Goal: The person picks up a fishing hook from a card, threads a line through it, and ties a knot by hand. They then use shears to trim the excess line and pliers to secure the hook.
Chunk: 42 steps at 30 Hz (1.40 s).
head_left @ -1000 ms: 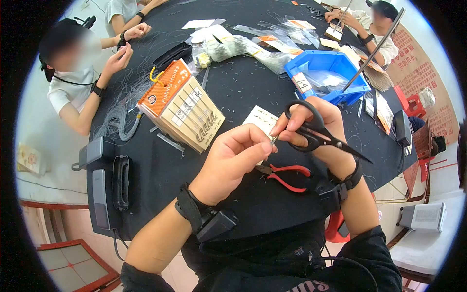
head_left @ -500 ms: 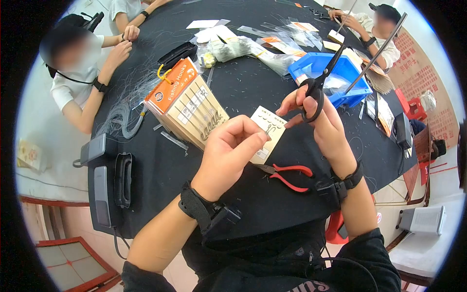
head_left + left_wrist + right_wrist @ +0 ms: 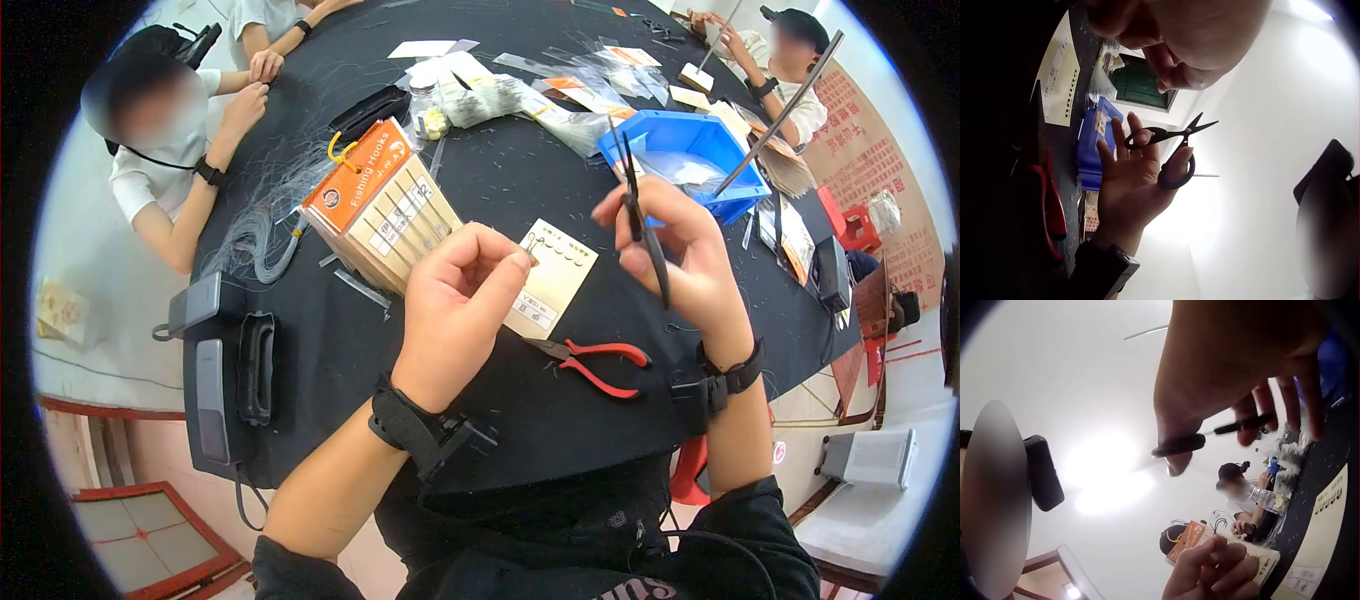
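Observation:
My left hand [image 3: 455, 310] pinches dark fishing hooks [image 3: 1218, 524] between thumb and forefinger; their bends stick up past the fingertips in the right wrist view. To its right, my right hand [image 3: 690, 250] holds black scissors [image 3: 1188, 132], thumb in one loop and a finger in the other. The blades stand apart and point away from the wrist, with the other fingers spread. Beneath the hands lies a cream card [image 3: 565, 275] bearing a row of small hooks. Red-handled pliers [image 3: 568, 349] rest on the black cloth close to the card's lower edge.
A stack of orange-topped Fishing Hooks cards [image 3: 355, 190] stands left of my hand. Behind the right hand sits a blue bin [image 3: 735, 205], with a metal rod [image 3: 785, 105] rising there. Loose line [image 3: 265, 240] lies at left, a jar [image 3: 425, 105] behind. Other people sit around the table.
My right hand has drawn away from the left fingertips, rightward. The scissors have swung from pointing lower right to pointing away, and their blades have parted. The left hand keeps its pinch.

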Tool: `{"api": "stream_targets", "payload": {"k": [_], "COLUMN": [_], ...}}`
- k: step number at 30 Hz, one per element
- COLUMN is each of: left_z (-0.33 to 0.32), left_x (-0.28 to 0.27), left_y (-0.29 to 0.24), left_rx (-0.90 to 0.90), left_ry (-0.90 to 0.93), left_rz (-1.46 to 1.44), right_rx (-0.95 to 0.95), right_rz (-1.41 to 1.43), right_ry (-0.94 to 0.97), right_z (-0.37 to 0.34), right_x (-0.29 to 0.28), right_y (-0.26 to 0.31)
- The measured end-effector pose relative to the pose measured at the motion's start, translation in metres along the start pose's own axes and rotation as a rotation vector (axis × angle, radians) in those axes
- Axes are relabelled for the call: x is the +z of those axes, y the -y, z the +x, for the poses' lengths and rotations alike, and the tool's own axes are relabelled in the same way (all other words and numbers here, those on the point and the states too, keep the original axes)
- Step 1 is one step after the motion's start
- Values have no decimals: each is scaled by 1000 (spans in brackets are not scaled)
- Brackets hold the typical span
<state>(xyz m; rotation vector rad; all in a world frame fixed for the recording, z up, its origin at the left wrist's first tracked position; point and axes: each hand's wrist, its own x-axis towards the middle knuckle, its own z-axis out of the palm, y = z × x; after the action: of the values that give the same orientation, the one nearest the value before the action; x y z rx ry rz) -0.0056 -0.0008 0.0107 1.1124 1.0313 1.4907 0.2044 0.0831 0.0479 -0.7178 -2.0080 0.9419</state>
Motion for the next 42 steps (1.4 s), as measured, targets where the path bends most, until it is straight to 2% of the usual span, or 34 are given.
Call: {"api": "stream_targets", "payload": {"k": [3, 6, 9, 12, 13, 16, 20, 25, 28, 33, 34, 37, 40, 42], "left_z": [0, -2, -2, -1, -1, 0, -1, -1, 0, 0, 0, -1, 0, 1], "left_x": [0, 0, 3, 0, -1, -1, -4, -4, -3, -2, -2, -2, -2, -3], "left_y": [1, -1, -1, 2, 4, 7, 13, 19, 18, 21, 21, 20, 23, 25], "left_rx": [41, 75, 82, 73, 70, 18, -28, -14, -35, -22, -13, -18, -13, -10], "left_ry": [-32, -46, -67, -70, -66, -26, 81, 114, 131, 136, 134, 147, 156, 157], "left_rz": [41, 76, 67, 61, 61, 47, 48, 28, -10, -18, -15, -13, -24, 12], "right_rx": [-77, -6, 91, 34, 162, 84, 57, 120, 291, 232, 207, 289, 255, 274], "right_rz": [-197, -259, -232, -400, -436, -480, -634, -729, -776, -870, -883, -809, -800, -722], "right_ry": [136, 221, 124, 35, 71, 32, 124, 104, 123, 105, 106, 124, 37, 76], "right_z": [-1, -3, -3, 0, -1, -8, -16, -22, -17, -28, -30, -35, -40, -43], "right_x": [-6, -9, -4, -4, -6, 1, 11, 21, 20, 18, 17, 13, 12, 13], "right_y": [-4, -2, -5, -8, -5, -14, -11, -5, 12, 16, 15, 19, 25, 40]}}
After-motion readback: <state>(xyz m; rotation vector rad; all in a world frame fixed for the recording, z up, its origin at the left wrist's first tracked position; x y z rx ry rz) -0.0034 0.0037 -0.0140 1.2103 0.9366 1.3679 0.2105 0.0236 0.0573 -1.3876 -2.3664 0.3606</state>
